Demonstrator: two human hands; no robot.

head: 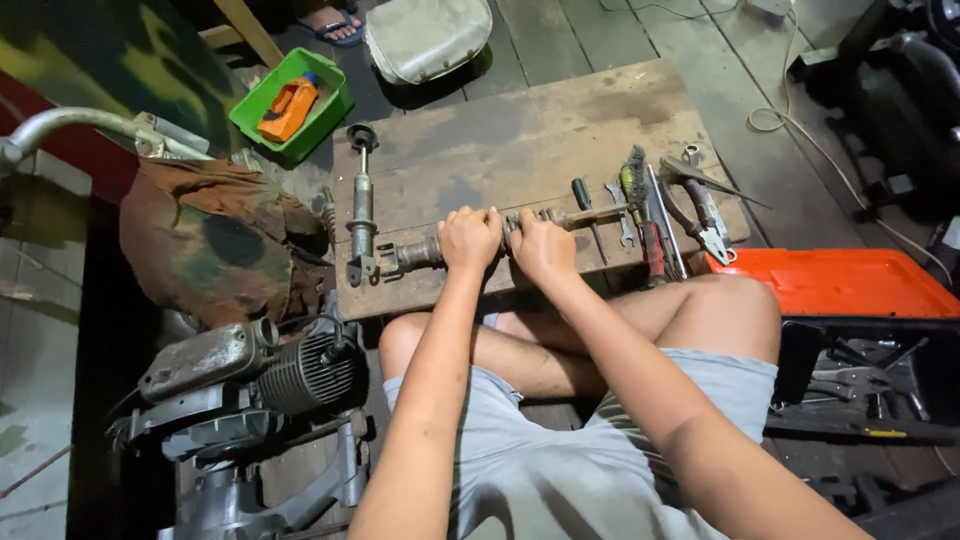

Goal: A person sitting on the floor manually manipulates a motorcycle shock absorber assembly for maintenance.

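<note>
I sit cross-legged at a worn wooden board (520, 130) on the floor. My left hand (468, 238) is closed around a long metal shaft assembly (412, 254) lying along the board's near edge. My right hand (540, 245) grips the same shaft just to the right of the left hand. The part between my hands is hidden by my fingers. A second shock-absorber-like rod (361, 205) lies upright-to-the-view at the board's left end.
Screwdrivers (587, 205), a wire brush (634, 180), wrenches and pliers (700, 205) lie on the board's right side. A green tray (330, 100) holds an orange item. An engine (270, 375) sits at my left, an orange toolbox lid (850, 285) at my right.
</note>
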